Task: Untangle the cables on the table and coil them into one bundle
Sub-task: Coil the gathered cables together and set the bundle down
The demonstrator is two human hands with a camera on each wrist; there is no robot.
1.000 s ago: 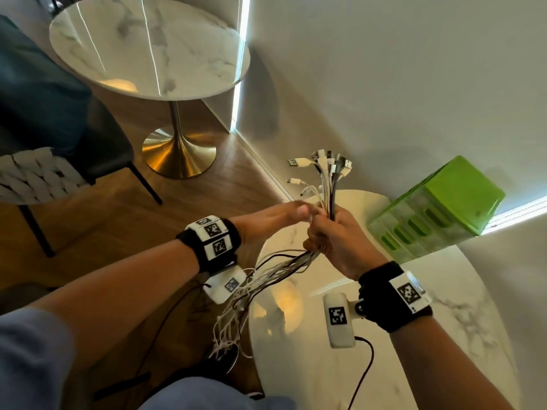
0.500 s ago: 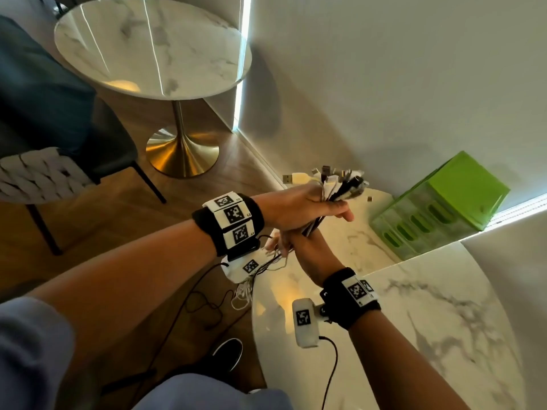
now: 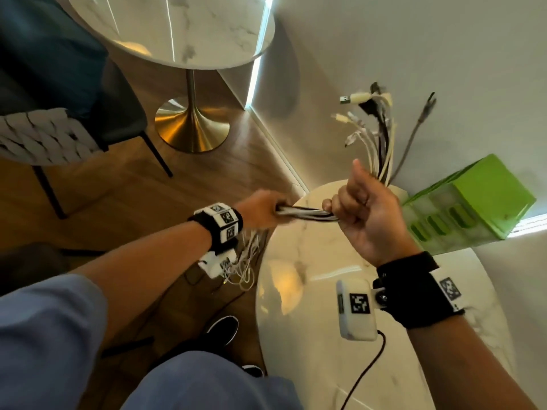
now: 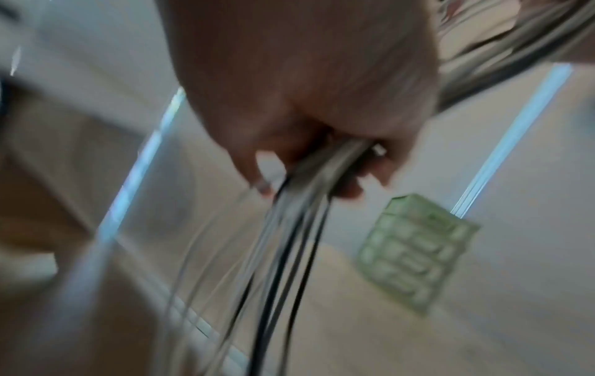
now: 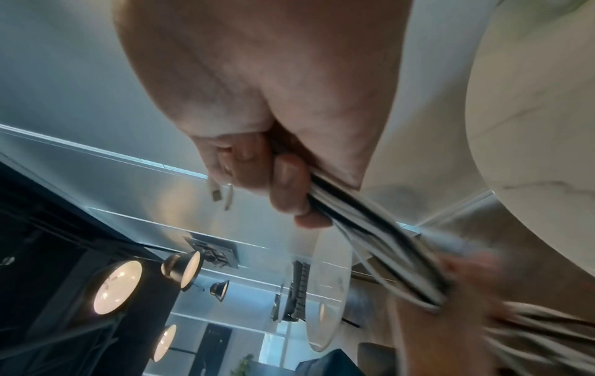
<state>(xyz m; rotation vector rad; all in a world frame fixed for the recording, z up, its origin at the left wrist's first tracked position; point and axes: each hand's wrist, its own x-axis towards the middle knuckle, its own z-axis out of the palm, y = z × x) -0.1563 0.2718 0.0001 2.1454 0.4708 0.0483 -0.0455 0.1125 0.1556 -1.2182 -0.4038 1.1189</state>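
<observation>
A bundle of white, grey and black cables (image 3: 307,213) stretches level between my two hands above the near edge of the marble table (image 3: 325,291). My right hand (image 3: 359,208) grips it in a fist, thumb up, and the plug ends (image 3: 373,119) fan upward behind that fist. My left hand (image 3: 263,213) grips the same bundle further left, off the table's edge. The loose tails (image 3: 245,261) hang down below the left wrist. In the blurred left wrist view the cables (image 4: 299,211) run out from under curled fingers (image 4: 354,178). The right wrist view shows fingers (image 5: 286,183) wrapped round the cables (image 5: 354,216).
A green slotted box (image 3: 473,208) lies on its side at the table's far right against the wall. A second round marble table (image 3: 183,31) on a gold foot and a dark chair (image 3: 59,93) stand on the wooden floor to the left.
The hands were stacked together on the bundle; now they have drawn apart, left hand sliding left along the cables, right hand raised with the plug ends pointing up.
</observation>
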